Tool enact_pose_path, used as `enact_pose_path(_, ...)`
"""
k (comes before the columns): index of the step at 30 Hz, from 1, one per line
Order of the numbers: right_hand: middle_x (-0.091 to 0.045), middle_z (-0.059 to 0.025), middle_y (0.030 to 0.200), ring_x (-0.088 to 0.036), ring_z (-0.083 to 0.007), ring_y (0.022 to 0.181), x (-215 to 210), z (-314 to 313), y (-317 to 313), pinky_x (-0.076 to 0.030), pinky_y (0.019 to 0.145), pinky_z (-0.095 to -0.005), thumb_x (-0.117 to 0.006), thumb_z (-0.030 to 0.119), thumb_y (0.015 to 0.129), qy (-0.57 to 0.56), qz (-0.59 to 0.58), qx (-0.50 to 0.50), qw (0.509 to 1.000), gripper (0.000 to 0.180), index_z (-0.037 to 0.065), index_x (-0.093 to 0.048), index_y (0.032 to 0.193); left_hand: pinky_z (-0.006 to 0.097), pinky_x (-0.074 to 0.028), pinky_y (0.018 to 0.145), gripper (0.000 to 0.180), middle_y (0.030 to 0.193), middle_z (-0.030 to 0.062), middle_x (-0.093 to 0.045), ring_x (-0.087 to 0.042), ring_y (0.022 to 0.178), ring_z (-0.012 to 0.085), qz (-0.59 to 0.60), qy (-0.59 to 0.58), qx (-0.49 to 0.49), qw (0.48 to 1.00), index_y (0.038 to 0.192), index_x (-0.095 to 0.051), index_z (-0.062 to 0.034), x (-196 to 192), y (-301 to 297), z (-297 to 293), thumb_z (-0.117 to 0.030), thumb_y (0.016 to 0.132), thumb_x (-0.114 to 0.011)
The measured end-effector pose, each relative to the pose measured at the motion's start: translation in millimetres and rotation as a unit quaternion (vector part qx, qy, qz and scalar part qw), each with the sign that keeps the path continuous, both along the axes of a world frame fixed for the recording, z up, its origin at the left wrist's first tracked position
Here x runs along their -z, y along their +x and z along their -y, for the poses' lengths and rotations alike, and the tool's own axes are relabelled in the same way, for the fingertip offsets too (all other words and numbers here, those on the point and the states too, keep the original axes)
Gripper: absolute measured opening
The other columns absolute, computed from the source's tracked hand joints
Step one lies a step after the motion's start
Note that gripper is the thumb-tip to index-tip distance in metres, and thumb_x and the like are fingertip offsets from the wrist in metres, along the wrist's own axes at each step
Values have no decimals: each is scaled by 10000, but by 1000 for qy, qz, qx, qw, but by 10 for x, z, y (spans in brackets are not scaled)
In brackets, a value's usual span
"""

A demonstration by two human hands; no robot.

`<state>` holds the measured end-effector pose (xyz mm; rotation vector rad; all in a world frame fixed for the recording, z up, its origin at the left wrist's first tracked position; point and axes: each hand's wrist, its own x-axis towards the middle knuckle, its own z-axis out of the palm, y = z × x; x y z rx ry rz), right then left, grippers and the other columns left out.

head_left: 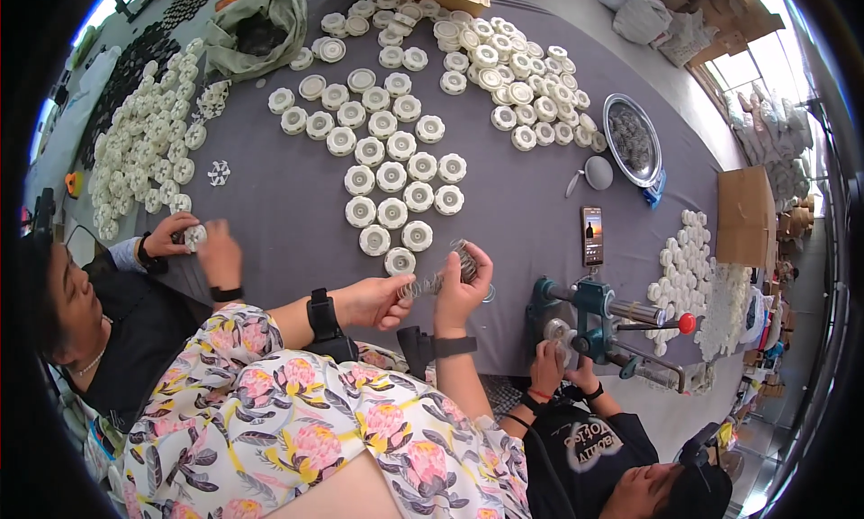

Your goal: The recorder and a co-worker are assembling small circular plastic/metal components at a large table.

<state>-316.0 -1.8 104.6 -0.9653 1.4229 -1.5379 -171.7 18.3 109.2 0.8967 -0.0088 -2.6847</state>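
Observation:
Above the near edge of the grey-covered table, my left hand (373,305) is closed, its fingertips at one end of a thin metal coil spring (417,290). My right hand (463,285) is closed round a bunch of similar springs (466,262), several coils showing between thumb and fingers. The single spring stretches between my two hands and runs up to the bunch; whether it is still tangled in it I cannot tell. Just beyond my hands stand rows of round white scalloped caps (391,213), each with a round recess in its middle.
More white caps (522,78) lie at the far right, beside a metal tray (616,114) of springs. A phone (591,236) stands near a green hand press (589,317), where a co-worker's hands (547,368) work. On the left, another person's hands (216,254) hold a white part near piled white pieces (148,141).

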Motion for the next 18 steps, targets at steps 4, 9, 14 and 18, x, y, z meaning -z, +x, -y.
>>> enact_pose_path(4, -535, -36, 868, -491, -59, 637, -21, 40, 108, -413, 538, -180, -620, 75, 792, -35, -61, -15, 997, 238, 12, -507, 992, 204, -284, 357, 389, 565, -26, -338, -277, 403, 74, -285, 20, 1, 958, 660, -399, -108, 188, 64, -82, -406, 910, -380)
enact_pose_path(9, -531, -27, 838, -465, -55, 606, 109, -3, 125, -394, 527, -194, -610, 114, 806, 106, 25, 6, 994, 242, 7, -503, 995, 366, -344, 774, 286, 766, 46, -524, -534, 646, 159, 393, -764, 20, 512, 833, -508, -84, -13, 138, -42, -366, 860, -469)
enact_pose_path(14, -544, -33, 831, -493, -70, 618, 488, -113, 8, -407, 518, -210, -630, 178, 800, 223, 68, 27, 972, 240, 22, -538, 959, 306, -453, 669, 317, 813, 84, -547, -581, 683, 193, 374, -585, 96, 713, 905, -506, -50, -141, 37, -61, -292, 757, -647)
enact_pose_path(18, -554, -24, 819, -503, -74, 675, 596, -164, 43, -417, 562, -215, -632, 161, 798, 234, 101, 3, 967, 242, 23, -533, 970, 274, -456, 581, 314, 809, 80, -542, -579, 690, 170, 401, -633, 110, 653, 900, -496, -26, 16, 57, -107, -246, 750, -661)
